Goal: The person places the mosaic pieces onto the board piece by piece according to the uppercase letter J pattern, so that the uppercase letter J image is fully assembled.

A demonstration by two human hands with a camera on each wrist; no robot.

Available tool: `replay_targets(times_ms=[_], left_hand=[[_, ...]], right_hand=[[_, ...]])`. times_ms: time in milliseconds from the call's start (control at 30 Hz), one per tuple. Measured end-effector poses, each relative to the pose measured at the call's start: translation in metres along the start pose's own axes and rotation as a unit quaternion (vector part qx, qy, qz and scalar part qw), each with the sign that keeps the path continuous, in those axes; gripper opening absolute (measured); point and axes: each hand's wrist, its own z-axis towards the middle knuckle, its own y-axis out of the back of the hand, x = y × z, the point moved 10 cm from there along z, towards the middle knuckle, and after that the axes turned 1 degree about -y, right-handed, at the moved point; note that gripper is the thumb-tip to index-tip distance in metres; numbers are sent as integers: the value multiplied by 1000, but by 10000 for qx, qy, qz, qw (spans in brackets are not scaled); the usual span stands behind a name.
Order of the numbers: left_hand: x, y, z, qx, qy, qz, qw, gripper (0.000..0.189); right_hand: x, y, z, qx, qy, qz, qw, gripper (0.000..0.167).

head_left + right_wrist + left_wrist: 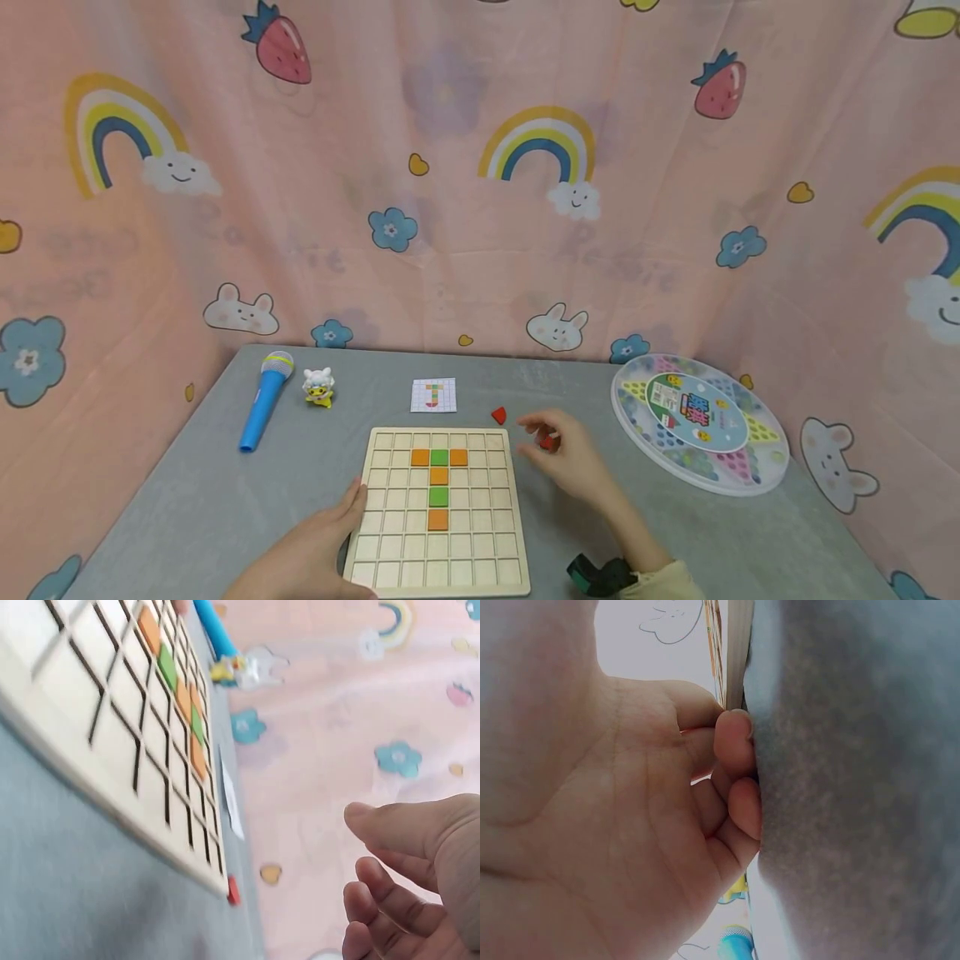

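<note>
A wooden grid board point(397, 546) lies on the table with orange tiles point(438, 520) and green tiles point(438, 497) in a T-like pattern. My left hand point(311, 542) holds its near left corner, fingers along the left side and thumb at the front edge. In the left wrist view, curled fingertips point(735, 742) touch the board's edge. Right of the board, my right hand point(566, 458) hovers with loosely bent fingers and a gap to the thumb. A red piece point(549, 442) shows past those fingers. Another red piece point(498, 415) lies near the board's far right corner.
Behind the board lies a pattern card point(433, 396). A blue toy microphone point(262, 408) and a small figurine point(318, 388) are at the back left. A round board-game case point(701, 425) lies at the right. A pink printed curtain point(465, 275) surrounds the table point(187, 500).
</note>
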Motion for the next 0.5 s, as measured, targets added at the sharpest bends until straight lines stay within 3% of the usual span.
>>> replay_targets(times_ms=[233,500], left_hand=[[2,0,1,-14,132,17,9999,134],[7,-2,3,61,352,-117,9993,133]], right_hand=[[-42,28,1,-267,-424,-466,9977,32],[-83,21,-2,-11,-1010,-831,9914,31]])
